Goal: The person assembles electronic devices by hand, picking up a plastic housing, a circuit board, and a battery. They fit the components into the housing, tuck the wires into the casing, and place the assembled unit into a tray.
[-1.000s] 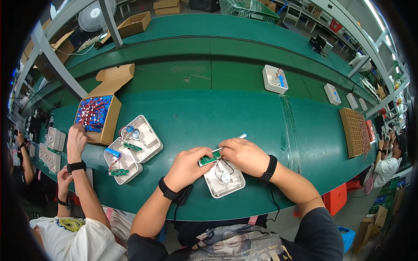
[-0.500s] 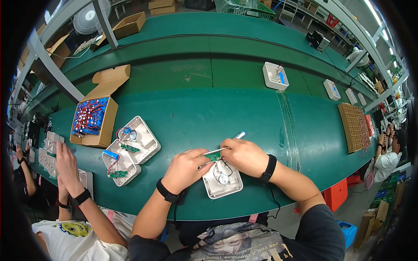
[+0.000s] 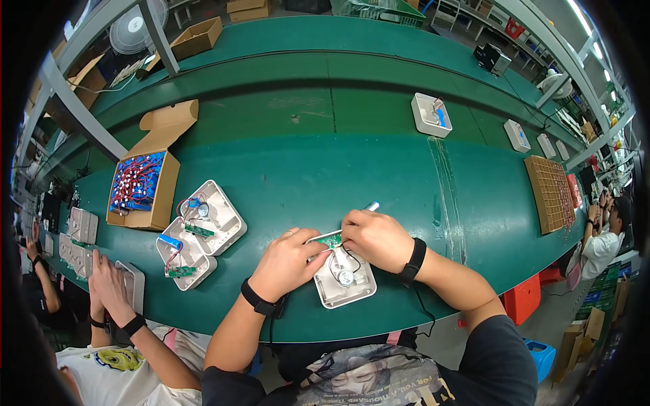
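Green workbench (image 3: 284, 162) surfaces stretch across the head view, curving toward the rim, with a fan (image 3: 137, 30) at the upper left and a red stool (image 3: 521, 301) below the edge at your right.

Close in front of you, the green circuit board (image 3: 330, 241) sits between your two hands, at the far end of a white housing (image 3: 359, 283). Your left hand (image 3: 286, 262) pinches the board's left end between thumb and index finger. Your right hand (image 3: 376, 238) bends down over the other end; its fingertips are hidden, so you cannot tell from here whether they grip it or only touch. Just beyond its knuckles the end of a blue-and-white cylinder (image 3: 372, 206) pokes out. Inside the housing you can see a round metal part (image 3: 345, 277), with dark wires near it.

To your left lie two open white shells (image 3: 230, 223), touching each other, with boards, wires and blue parts inside. Past them stands an open cardboard box (image 3: 167, 193) filled with blue wired packs (image 3: 137, 179). A co-worker's hands (image 3: 112, 291) are at your far left, beside another white casing (image 3: 137, 287). Well off to your right rests a brown gridded tray (image 3: 552, 193).
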Demonstrator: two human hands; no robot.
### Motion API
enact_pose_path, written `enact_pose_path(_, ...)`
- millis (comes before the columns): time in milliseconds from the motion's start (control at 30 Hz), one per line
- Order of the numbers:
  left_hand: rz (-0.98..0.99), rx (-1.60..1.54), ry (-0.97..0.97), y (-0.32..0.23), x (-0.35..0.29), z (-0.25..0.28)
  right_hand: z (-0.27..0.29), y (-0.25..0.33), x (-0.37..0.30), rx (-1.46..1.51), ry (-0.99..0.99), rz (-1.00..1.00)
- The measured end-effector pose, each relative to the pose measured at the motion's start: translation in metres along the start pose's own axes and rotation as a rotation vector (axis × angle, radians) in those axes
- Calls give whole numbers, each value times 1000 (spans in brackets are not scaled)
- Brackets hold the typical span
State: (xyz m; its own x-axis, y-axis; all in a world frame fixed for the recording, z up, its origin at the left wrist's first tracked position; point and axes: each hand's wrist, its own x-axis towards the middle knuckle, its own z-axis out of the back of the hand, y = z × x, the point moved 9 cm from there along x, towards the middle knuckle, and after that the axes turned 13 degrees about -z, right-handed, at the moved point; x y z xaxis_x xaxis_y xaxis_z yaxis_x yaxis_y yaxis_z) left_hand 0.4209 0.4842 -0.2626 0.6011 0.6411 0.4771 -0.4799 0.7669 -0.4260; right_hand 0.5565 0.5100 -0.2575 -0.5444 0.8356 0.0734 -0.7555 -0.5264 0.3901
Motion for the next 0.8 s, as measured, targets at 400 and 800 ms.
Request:
enact_pose_path(400,58,51,-74,5,-2,9,47,3,1,122,-66,50)
enact_pose_path(800,115,46,-132,9,-2,14,9,24,-13,-4,12,64)
